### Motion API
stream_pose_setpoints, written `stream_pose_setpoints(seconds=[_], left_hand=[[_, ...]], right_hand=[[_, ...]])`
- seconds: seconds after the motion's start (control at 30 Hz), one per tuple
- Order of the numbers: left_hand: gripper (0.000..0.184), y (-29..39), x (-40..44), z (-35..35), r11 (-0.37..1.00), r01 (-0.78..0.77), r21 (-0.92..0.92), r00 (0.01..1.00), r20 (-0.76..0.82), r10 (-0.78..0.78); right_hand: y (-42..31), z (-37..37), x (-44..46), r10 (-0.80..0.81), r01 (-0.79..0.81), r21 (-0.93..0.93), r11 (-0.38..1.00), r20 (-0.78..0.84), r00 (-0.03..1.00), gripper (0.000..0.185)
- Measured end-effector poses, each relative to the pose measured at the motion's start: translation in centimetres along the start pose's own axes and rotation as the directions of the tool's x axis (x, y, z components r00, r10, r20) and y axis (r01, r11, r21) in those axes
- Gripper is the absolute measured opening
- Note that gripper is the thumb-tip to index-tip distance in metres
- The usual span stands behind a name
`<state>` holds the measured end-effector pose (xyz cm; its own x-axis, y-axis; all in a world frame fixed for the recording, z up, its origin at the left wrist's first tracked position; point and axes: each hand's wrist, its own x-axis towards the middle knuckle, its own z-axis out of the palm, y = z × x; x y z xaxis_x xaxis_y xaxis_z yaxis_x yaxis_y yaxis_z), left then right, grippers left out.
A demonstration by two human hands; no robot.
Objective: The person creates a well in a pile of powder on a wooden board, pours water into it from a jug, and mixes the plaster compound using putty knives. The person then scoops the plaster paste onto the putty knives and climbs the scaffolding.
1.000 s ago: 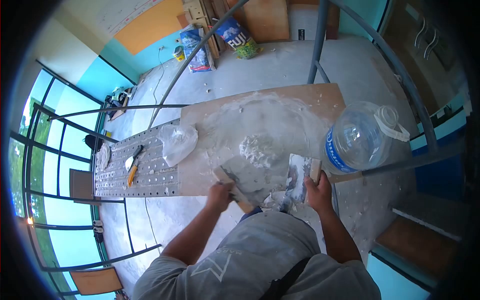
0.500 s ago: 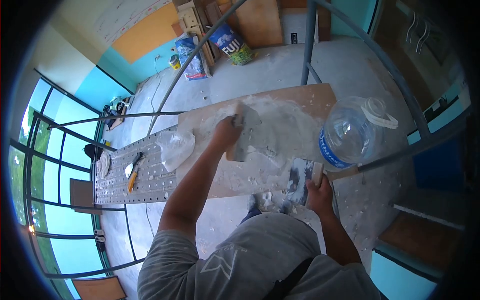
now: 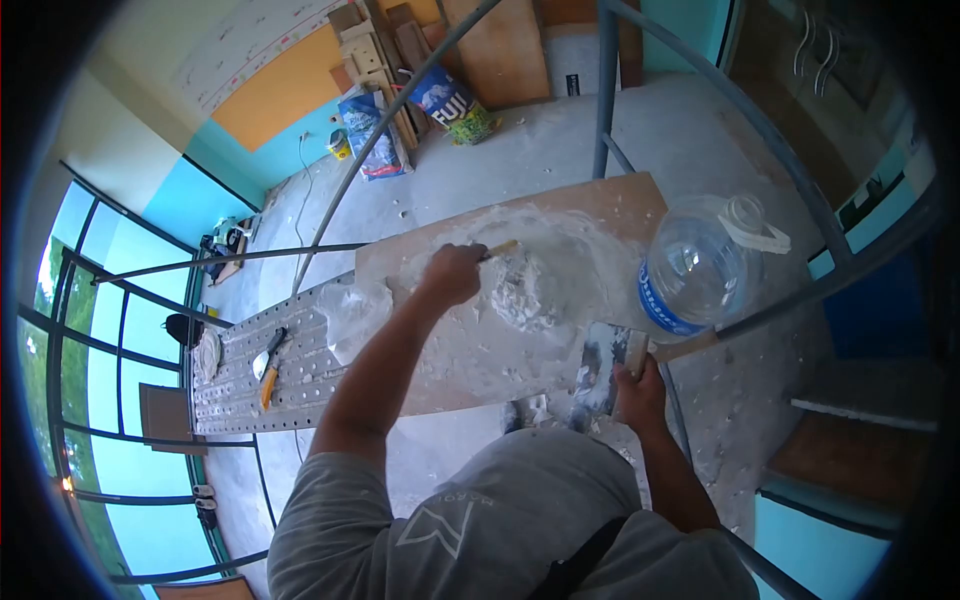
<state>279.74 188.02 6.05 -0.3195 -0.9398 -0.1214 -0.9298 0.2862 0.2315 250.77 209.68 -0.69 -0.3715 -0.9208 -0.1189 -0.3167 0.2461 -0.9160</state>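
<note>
My left hand (image 3: 455,274) is closed on a wide putty scraper (image 3: 502,249), seen nearly edge-on at the upper side of a mound of wet white plaster (image 3: 525,292). The plaster lies on a brown board (image 3: 440,372), with a smeared ring around it. My right hand (image 3: 640,394) grips a second putty scraper (image 3: 600,362) by its wooden back; grey-white residue coats its flat blade. This scraper is at the board's near right edge. Just beyond it stands a large clear water jug (image 3: 705,262) with a blue label and white handle.
A crumpled plastic bag (image 3: 352,312) lies at the board's left end. On the perforated metal platform (image 3: 225,395) rests an orange-handled putty knife (image 3: 268,372). Grey scaffold bars (image 3: 607,110) surround the board. Filled sacks (image 3: 450,105) lean near the far wall.
My left hand's scraper has turned from broad blade to nearly edge-on. The plaster, spread flatter before, now shows as a lumpy mound. My right hand has barely moved.
</note>
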Motion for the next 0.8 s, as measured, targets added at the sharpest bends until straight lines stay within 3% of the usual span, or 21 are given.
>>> stream_pose_setpoints(seconds=[0.1, 0.13, 0.23, 0.33, 0.43, 0.53, 0.63, 0.7, 0.77, 0.8], left_hand=[[0.036, -0.1, -1.2, 6.2, 0.981, -0.16, 0.107, 0.987, 0.049, 0.155], [0.032, 0.8, -2.2, 4.6, 0.983, -0.154, 0.097, 0.979, 0.147, 0.139], [0.038, -2.1, -3.2, 1.7, 0.981, -0.046, -0.186, 0.998, 0.031, 0.052], [0.041, -7.1, -2.3, 0.6, 0.907, 0.234, -0.351, 0.971, 0.028, -0.239], [0.041, -13.3, -2.1, 4.7, 0.628, 0.44, -0.642, 0.874, 0.147, -0.463], [0.043, -17.2, -0.5, 7.9, 0.453, 0.595, -0.664, 0.746, 0.246, -0.619], [0.044, -14.8, 3.1, 6.5, 0.504, 0.584, -0.636, 0.779, 0.265, -0.568], [0.046, -13.8, 6.7, 7.3, 0.618, 0.47, -0.63, 0.88, 0.277, -0.387], [0.046, -8.5, 8.9, 5.7, 0.818, 0.33, -0.472, 0.94, 0.247, -0.236], [0.046, -6.7, 9.3, 5.4, 0.833, 0.221, -0.507, 0.966, 0.23, -0.116]], right_hand=[[-0.1, 0.4, 0.0, 0.011, -0.011, -0.012, 1.0, 0.016, 1.0, 0.033], [-0.5, 0.3, 0.3, 0.0, 0.0, -0.036, 0.999, -0.003, 1.0, 0.034], [-0.5, 0.2, -0.2, -0.001, -0.002, -0.089, 0.996, -0.031, 1.0, 0.035], [0.2, 0.1, -0.2, 0.017, -0.022, -0.076, 0.997, -0.065, 0.998, 0.036], [0.6, -0.4, -0.4, 0.017, -0.026, -0.072, 0.997, -0.118, 0.993, 0.038], [1.6, -0.6, -1.0, 0.058, -0.074, -0.088, 0.993, -0.17, 0.984, 0.04], [0.5, -1.3, -2.1, 0.176, -0.19, -0.069, 0.979, -0.175, 0.969, 0.041], [-0.2, -1.0, -2.5, 0.231, -0.236, -0.01, 0.972, -0.174, 0.957, 0.04], [-0.1, -0.5, -2.7, 0.263, -0.269, -0.023, 0.963, -0.146, 0.954, 0.04], [0.1, -0.4, -2.8, 0.279, -0.285, -0.031, 0.958, -0.132, 0.951, 0.04]])
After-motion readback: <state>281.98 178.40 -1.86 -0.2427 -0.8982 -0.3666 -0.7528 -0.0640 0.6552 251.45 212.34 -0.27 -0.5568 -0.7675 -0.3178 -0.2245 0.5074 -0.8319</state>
